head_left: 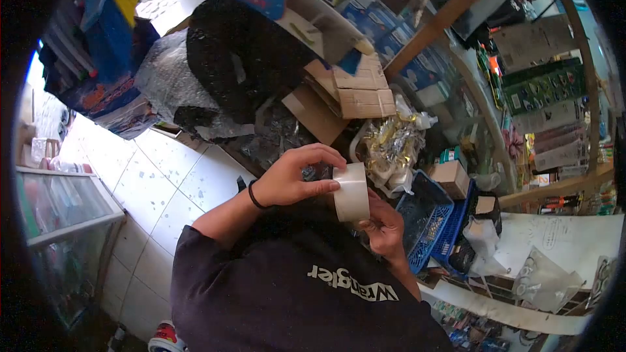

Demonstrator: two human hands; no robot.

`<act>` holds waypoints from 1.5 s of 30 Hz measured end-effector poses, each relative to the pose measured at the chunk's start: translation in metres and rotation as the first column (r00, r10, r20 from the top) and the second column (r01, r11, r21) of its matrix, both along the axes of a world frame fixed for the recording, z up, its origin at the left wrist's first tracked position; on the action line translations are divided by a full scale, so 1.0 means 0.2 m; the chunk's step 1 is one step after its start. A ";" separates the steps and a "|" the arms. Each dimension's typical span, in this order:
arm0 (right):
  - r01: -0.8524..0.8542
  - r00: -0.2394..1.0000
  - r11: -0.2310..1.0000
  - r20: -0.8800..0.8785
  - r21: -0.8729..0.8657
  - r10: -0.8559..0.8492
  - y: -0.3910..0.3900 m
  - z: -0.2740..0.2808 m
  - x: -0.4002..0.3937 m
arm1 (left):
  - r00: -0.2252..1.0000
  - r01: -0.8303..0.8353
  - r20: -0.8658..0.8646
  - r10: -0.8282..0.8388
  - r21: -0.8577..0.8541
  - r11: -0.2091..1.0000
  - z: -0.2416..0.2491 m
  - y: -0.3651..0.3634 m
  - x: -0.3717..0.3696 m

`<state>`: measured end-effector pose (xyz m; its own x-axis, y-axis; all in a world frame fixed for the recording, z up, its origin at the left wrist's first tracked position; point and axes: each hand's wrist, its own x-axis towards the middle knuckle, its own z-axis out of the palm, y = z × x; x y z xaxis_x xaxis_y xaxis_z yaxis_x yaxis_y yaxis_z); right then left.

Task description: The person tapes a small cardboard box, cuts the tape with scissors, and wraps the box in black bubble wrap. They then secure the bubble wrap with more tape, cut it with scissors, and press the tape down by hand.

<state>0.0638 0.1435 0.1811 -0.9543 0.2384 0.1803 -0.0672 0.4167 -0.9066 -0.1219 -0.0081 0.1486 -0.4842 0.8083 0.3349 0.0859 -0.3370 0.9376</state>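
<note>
In front of my dark shirt, a wide roll of whitish packing tape (352, 193) is held between both hands. My left hand (293, 176), with a black band at the wrist, pinches its near-left side, thumb and fingertips against the edge. On the other side my right hand (383, 225) grips the roll from the lower right, thumb bent below it and the other fingers partly hidden behind it. Just beyond the roll lies a heap of crumpled clear and gold plastic wrap (388, 146).
Blue plastic baskets (425, 215) and a small cardboard box (450, 178) stand to the right. Flattened cardboard (365, 88), bubble wrap (171, 75) and black plastic (218, 58) are piled ahead. A glass case (68, 205) stands left on the tiled floor (153, 185).
</note>
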 end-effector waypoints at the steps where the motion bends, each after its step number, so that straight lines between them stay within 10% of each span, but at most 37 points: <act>1: -0.006 1.000 1.000 0.007 0.028 0.006 0.02 0.00 0.02 | 0.999 0.029 -0.012 -0.030 -0.032 0.999 0.01 0.02 0.01; 6: -0.035 0.999 0.999 -0.013 0.011 0.035 0.13 -0.02 0.14 | 0.986 0.114 -0.106 -0.127 -0.121 0.986 0.03 0.11 0.03; 31: -0.412 0.911 0.910 0.003 -0.057 0.412 -0.01 -0.05 0.05 | 0.848 -0.529 -0.103 0.519 -0.162 0.833 0.07 -0.24 0.45; 45: -0.202 0.978 0.976 0.029 -0.083 0.205 -0.12 -0.08 0.03 | 0.933 -0.355 -0.009 0.359 -0.181 0.917 0.02 -0.17 0.22</act>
